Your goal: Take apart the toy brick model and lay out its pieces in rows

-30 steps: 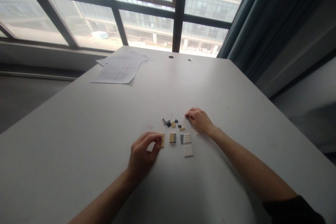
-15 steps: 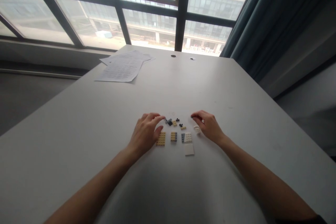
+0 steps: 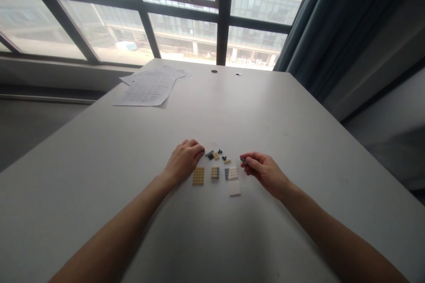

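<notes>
My left hand (image 3: 186,158) is closed in a pinch on a small grey building brick piece (image 3: 202,151), mostly covered by the fingers. Between the thumb and fingers of my right hand (image 3: 264,169) is a dark grey building brick piece (image 3: 244,161). Small grey, black and tan pieces (image 3: 216,155) lie loose between the hands. In a row nearer to me are a tan studded plate (image 3: 198,176), a tan and grey block (image 3: 215,173) and a grey and white studded block (image 3: 231,173). A smooth white tile (image 3: 234,188) adjoins that last block.
All of this lies on a large white table (image 3: 206,124). Printed sheets of paper (image 3: 148,90) overlap at its far left, and two round cable holes (image 3: 214,71) sit near the far edge. Beyond are a window and a blue-grey curtain (image 3: 299,31).
My left fingers have closed on a small grey piece from the loose group. My right hand has turned and moved slightly nearer, and the white piece beside it is now hidden.
</notes>
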`<state>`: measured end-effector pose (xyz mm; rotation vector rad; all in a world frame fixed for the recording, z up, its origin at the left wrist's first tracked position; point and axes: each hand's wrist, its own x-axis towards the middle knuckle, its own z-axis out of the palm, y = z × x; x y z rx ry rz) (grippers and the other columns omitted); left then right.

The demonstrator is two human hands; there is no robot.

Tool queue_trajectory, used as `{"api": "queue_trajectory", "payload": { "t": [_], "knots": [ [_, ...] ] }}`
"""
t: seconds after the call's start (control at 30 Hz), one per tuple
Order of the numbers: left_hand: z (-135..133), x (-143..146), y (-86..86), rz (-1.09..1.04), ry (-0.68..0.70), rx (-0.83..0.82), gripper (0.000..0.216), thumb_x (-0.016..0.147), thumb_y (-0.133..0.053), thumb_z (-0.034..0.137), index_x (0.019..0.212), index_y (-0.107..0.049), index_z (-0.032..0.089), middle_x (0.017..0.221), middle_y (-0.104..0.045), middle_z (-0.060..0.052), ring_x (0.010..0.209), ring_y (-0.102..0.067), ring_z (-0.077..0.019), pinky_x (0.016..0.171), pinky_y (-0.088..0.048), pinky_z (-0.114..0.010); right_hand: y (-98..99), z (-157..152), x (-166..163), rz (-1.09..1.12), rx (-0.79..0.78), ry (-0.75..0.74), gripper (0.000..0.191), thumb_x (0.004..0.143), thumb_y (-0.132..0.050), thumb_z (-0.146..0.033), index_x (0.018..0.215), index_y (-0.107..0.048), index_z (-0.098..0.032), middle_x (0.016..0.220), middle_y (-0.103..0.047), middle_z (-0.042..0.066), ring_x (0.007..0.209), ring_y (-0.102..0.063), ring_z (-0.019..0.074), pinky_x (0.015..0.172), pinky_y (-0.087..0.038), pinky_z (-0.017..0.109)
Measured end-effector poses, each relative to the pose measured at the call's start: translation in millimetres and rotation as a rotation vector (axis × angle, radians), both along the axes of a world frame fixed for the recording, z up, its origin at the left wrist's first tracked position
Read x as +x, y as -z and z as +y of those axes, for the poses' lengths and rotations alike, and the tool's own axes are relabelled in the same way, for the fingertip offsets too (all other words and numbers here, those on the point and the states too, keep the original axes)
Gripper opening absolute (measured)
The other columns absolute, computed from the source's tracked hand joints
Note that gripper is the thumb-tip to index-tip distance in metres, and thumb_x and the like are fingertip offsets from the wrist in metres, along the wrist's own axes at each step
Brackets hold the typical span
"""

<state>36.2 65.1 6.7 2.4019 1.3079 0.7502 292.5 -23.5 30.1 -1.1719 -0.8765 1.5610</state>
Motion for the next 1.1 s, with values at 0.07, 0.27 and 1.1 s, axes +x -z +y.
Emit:
{"api": "queue_trajectory", "payload": {
  "t": [0.07,0.27,1.1],
  "knots": [
    [-4,2,-1.5,-0.138,-0.042,-0.066,0.018,0.084,-0.054,0.031,0.082,-0.069,0.021,0.088,-0.064,-0.005,0.084,-0.055,-0.0203,0.083,-0.044,-0.036,-1.5,-3,-1,0.037,-0.037,0.004,0.034,0.067,-0.079,-0.039,0.09,-0.071,-0.016,0.074,-0.07,0.002,0.06,-0.055,0.0073,0.061,-0.044,0.021],
    [-35,25,-15.4,-0.851,-0.143,-0.498,0.043,0.08,-0.06,0.048,0.108,-0.062,0.016,0.075,-0.062,-0.002,0.065,-0.056,-0.0121,0.066,-0.048,-0.027,-3.3,-12,-4,0.087,-0.09,-0.01,0.033,0.068,-0.079,-0.037,0.091,-0.07,-0.016,0.074,-0.069,0.002,0.061,-0.056,0.0065,0.061,-0.043,0.019],
    [-95,104,-2.8,0.351,0.557,0.447,0.006,0.089,-0.053,0.015,0.091,-0.059,0.014,0.085,-0.061,-0.006,0.08,-0.054,-0.0203,0.073,-0.041,-0.035,23.8,-55,35,-1.385,0.634,-0.191,0.009,0.088,-0.057,-0.017,0.092,-0.064,-0.019,0.087,-0.066,0.006,0.082,-0.061,0.021,0.075,-0.048,0.033]
  ]
}}
